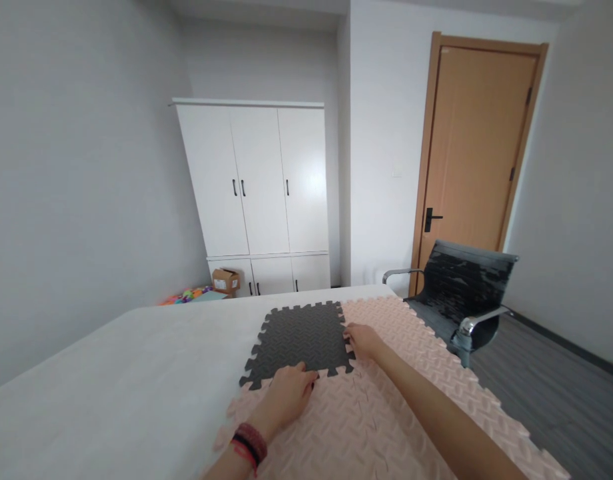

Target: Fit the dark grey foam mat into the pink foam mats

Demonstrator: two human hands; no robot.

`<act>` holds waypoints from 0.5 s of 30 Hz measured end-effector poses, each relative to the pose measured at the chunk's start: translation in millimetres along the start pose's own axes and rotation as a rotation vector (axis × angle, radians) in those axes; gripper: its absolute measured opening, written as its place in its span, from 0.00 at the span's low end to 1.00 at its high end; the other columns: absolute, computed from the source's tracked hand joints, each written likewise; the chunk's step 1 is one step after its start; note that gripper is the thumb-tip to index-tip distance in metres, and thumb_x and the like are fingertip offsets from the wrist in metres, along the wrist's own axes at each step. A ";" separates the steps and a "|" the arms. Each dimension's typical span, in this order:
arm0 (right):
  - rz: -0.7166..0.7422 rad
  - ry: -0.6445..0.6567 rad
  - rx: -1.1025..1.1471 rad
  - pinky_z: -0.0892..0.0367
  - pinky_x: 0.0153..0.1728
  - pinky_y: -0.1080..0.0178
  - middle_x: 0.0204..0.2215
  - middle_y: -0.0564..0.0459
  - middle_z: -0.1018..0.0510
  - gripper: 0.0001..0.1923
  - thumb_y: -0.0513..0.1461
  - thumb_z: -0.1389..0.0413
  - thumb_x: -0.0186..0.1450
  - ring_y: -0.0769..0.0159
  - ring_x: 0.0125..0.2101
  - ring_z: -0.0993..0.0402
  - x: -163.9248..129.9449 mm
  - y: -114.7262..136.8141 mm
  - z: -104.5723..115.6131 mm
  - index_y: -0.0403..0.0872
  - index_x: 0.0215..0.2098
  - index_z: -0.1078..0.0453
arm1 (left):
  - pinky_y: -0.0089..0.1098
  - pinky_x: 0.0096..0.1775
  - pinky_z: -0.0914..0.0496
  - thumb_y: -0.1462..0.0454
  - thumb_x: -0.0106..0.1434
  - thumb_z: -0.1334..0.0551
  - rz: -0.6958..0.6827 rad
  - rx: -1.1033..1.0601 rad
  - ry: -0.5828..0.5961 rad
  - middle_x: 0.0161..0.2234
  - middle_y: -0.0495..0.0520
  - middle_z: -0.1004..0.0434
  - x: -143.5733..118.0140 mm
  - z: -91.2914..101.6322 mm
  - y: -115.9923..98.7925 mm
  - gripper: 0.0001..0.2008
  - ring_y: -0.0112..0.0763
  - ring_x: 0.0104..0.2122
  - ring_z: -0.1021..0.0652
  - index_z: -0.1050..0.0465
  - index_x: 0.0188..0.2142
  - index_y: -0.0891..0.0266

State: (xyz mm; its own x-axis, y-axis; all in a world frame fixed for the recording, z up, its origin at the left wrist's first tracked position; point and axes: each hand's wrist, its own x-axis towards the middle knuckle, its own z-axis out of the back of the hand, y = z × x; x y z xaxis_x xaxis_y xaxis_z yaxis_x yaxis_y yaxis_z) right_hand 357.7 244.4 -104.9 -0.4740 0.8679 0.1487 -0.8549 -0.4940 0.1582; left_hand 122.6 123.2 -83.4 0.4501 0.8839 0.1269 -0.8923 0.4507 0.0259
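Note:
A black foam mat tile with jigsaw edges lies flat on the white table, its near and right edges against pink tiles. My left hand, wearing a red and dark bracelet, rests palm down across the near seam, fingers lying on the border of black and pink. At the right seam my right hand touches the black tile's teeth with its fingertips, fingers a little bent. Beneath both arms spreads the pink foam mat, which also runs along the table's right side.
The white table extends to the left. A black office chair stands by its right edge. Farther back are a white wardrobe, a cardboard box, colourful small items and a wooden door.

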 end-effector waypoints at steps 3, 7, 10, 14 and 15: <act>-0.007 -0.028 0.025 0.44 0.55 0.50 0.56 0.43 0.32 0.20 0.43 0.56 0.68 0.59 0.56 0.37 4.9 1.8 -9.1 0.45 0.56 0.38 | 0.39 0.35 0.31 0.63 0.63 0.54 -0.007 0.002 0.013 0.35 0.54 0.24 2.4 0.2 1.8 0.18 0.40 0.34 0.23 0.26 0.39 0.51; -0.021 -0.022 0.049 0.51 0.58 0.47 0.60 0.42 0.37 0.25 0.47 0.60 0.68 0.58 0.61 0.45 4.9 2.7 -24.8 0.45 0.59 0.41 | 0.39 0.36 0.32 0.62 0.63 0.55 -0.010 -0.010 0.037 0.36 0.55 0.25 5.0 -2.5 4.9 0.18 0.40 0.35 0.23 0.27 0.41 0.50; -0.022 -0.014 0.048 0.50 0.58 0.46 0.57 0.43 0.32 0.24 0.48 0.59 0.69 0.58 0.58 0.41 9.7 0.3 -23.8 0.45 0.55 0.37 | 0.37 0.36 0.32 0.62 0.63 0.55 -0.003 -0.025 0.043 0.37 0.55 0.26 4.2 -3.1 5.4 0.18 0.39 0.35 0.23 0.27 0.40 0.52; -0.041 0.036 0.033 0.36 0.50 0.50 0.44 0.48 0.24 0.18 0.49 0.52 0.66 0.61 0.46 0.29 29.2 -5.7 -7.4 0.44 0.43 0.30 | 0.37 0.36 0.32 0.63 0.63 0.54 0.010 -0.031 0.024 0.36 0.55 0.25 1.3 0.4 4.2 0.18 0.39 0.35 0.23 0.27 0.41 0.51; -0.052 0.036 0.029 0.35 0.48 0.50 0.43 0.49 0.24 0.18 0.49 0.51 0.66 0.61 0.45 0.28 35.1 -6.9 -3.8 0.44 0.42 0.30 | 0.38 0.36 0.32 0.64 0.62 0.54 0.011 -0.031 0.017 0.36 0.54 0.25 1.0 1.2 4.1 0.18 0.39 0.35 0.23 0.27 0.41 0.50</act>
State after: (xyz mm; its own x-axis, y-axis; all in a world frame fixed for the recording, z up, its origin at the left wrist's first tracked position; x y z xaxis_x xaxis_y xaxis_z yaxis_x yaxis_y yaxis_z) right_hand 346.2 278.4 -104.4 -0.4371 0.8933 0.1045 -0.8722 -0.4494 0.1933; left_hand 119.3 125.7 -81.9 0.4407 0.8909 0.1097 -0.8960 0.4439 -0.0060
